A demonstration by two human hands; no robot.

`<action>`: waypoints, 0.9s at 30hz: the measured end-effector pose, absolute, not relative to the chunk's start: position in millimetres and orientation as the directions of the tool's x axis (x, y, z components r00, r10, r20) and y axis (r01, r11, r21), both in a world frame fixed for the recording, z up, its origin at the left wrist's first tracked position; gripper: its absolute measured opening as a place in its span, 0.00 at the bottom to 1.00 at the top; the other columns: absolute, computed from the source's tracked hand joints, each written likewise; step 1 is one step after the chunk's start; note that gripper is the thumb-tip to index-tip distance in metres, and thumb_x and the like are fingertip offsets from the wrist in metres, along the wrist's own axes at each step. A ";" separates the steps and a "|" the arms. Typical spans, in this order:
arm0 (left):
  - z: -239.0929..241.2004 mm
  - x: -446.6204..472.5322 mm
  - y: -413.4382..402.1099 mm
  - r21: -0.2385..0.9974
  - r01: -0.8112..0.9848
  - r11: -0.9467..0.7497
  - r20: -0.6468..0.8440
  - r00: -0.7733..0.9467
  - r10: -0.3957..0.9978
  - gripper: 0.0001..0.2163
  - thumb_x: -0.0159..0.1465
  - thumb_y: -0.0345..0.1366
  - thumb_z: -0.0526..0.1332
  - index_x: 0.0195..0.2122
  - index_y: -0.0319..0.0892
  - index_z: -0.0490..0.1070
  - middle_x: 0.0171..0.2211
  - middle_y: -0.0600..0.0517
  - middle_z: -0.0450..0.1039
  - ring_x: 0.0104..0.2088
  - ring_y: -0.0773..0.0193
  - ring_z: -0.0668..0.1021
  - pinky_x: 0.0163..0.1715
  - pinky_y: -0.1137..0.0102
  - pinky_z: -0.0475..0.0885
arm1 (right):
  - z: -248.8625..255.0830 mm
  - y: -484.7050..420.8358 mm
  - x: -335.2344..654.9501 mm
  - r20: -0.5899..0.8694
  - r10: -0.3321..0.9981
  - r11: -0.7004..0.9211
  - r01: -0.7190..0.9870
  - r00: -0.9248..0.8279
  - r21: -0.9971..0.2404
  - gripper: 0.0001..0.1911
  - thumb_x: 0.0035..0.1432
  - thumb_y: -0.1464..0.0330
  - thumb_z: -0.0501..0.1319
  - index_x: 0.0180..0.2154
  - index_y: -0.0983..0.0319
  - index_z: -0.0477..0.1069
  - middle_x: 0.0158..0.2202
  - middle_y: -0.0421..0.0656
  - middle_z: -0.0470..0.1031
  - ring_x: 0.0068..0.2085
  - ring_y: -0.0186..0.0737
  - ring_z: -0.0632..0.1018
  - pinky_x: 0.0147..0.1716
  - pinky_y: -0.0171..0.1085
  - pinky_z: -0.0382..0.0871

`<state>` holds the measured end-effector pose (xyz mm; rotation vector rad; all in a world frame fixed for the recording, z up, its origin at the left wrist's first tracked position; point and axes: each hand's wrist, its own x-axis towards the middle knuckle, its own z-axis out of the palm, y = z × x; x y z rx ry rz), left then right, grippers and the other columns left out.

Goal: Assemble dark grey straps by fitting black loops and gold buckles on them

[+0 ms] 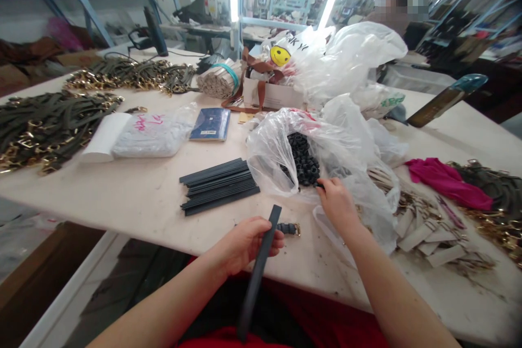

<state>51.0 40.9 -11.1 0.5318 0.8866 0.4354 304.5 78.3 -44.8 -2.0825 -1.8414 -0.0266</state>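
Observation:
My left hand (248, 242) is closed around a dark strap (262, 255), which runs from above the thumb down towards my lap. Just beyond these fingers a short dark strap piece with a gold buckle (290, 229) lies on the table. My right hand (337, 201) pinches a small black loop (319, 185) at the mouth of a clear plastic bag (271, 144). Inside that bag is a heap of black loops (304, 160). A stack of dark straps (218, 187) rests left of the bag.
Straps with gold hardware (53, 125) are piled at the left. A blue booklet (210, 124) and a wrapped white packet (147, 135) lie mid-table. Pale straps (432, 228) and a magenta cloth (448, 182) are at the right. A person (393, 8) is in the background.

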 end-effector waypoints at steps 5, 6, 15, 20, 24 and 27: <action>-4.4 53.8 35.5 0.621 -0.081 0.780 -0.601 0.590 0.540 0.05 0.54 0.32 0.56 0.28 0.40 0.58 0.21 0.56 0.68 0.17 0.75 0.68 0.17 0.79 0.61 | -46.4 75.0 303.8 0.241 0.940 -0.120 0.897 0.240 -0.425 0.07 0.55 0.68 0.55 0.32 0.64 0.69 0.31 0.48 0.70 0.33 0.45 0.71 0.32 0.40 0.60; -3.5 54.1 34.0 0.640 -0.079 0.764 -0.587 0.592 0.553 0.06 0.53 0.32 0.57 0.27 0.41 0.57 0.19 0.58 0.66 0.15 0.76 0.66 0.16 0.80 0.58 | -46.3 73.9 304.1 0.229 0.940 -0.120 0.875 0.252 -0.469 0.07 0.54 0.67 0.56 0.30 0.63 0.68 0.28 0.46 0.70 0.31 0.44 0.70 0.31 0.39 0.60; 4.1 60.5 27.3 0.903 -0.014 0.430 -0.368 0.492 0.789 0.12 0.54 0.43 0.60 0.32 0.41 0.60 0.18 0.61 0.59 0.15 0.76 0.62 0.16 0.78 0.56 | -20.8 42.3 269.0 -0.002 0.960 -0.114 0.385 0.280 -0.916 0.23 0.53 0.48 0.52 0.27 0.62 0.66 0.22 0.41 0.71 0.21 0.34 0.69 0.23 0.35 0.63; -2.1 62.9 31.6 0.971 0.072 0.227 -0.232 0.495 0.837 0.13 0.56 0.41 0.57 0.39 0.39 0.66 0.24 0.57 0.64 0.18 0.74 0.65 0.19 0.76 0.61 | -8.0 18.4 225.8 -0.328 0.939 -0.251 -0.440 0.106 -0.862 0.16 0.44 0.56 0.65 0.25 0.63 0.68 0.21 0.37 0.69 0.19 0.27 0.66 0.19 0.29 0.61; -4.7 59.5 31.1 0.973 0.168 0.158 -0.220 0.481 0.848 0.10 0.57 0.39 0.56 0.36 0.39 0.68 0.25 0.56 0.66 0.19 0.73 0.65 0.19 0.77 0.62 | -11.1 13.0 214.9 -0.370 0.927 -0.277 -0.543 0.066 -0.793 0.12 0.44 0.62 0.67 0.29 0.62 0.71 0.19 0.35 0.68 0.19 0.26 0.65 0.17 0.27 0.60; -3.0 57.8 30.6 0.967 0.192 0.169 -0.241 0.462 0.853 0.08 0.56 0.37 0.56 0.33 0.39 0.68 0.23 0.57 0.65 0.19 0.73 0.65 0.19 0.78 0.61 | -14.6 10.7 213.3 -0.368 0.929 -0.296 -0.511 0.044 -0.807 0.16 0.46 0.59 0.65 0.35 0.63 0.73 0.20 0.36 0.68 0.19 0.27 0.66 0.17 0.28 0.59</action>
